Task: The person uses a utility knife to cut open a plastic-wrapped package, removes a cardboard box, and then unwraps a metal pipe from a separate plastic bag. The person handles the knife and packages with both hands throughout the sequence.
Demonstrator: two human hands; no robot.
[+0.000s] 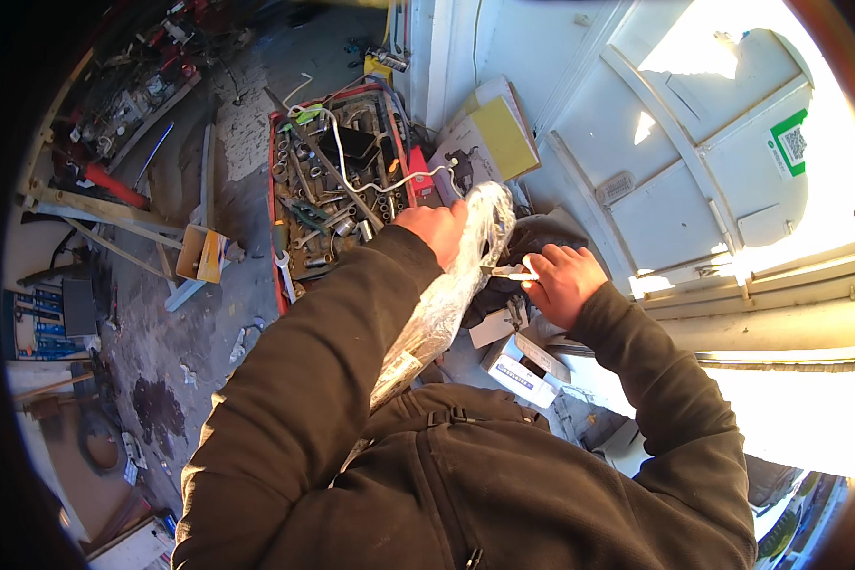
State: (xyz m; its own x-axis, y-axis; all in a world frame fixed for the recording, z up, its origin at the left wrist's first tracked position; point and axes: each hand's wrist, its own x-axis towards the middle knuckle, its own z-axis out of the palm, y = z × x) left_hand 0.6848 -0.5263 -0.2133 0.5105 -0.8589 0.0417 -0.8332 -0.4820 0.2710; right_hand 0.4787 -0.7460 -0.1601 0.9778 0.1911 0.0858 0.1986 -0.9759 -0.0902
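A long package [451,299] wrapped in clear plastic slants up from my body, its crumpled end at the top. My left hand [437,231] is closed on the wrap near that end. To the right of the package, my right hand [565,282] grips a small knife [515,274] with a pale handle. The knife points left at the side of the wrap; I cannot tell whether its tip touches the plastic. What lies inside the wrap is hidden.
Beyond my left hand stands a red-edged tool tray [280,228] full of sockets, wrenches and pliers, with a bent metal pipe [335,142] across it. Cardboard boxes [484,142] lean by the white wall panel [655,209]. A white box [525,370] sits below my right hand.
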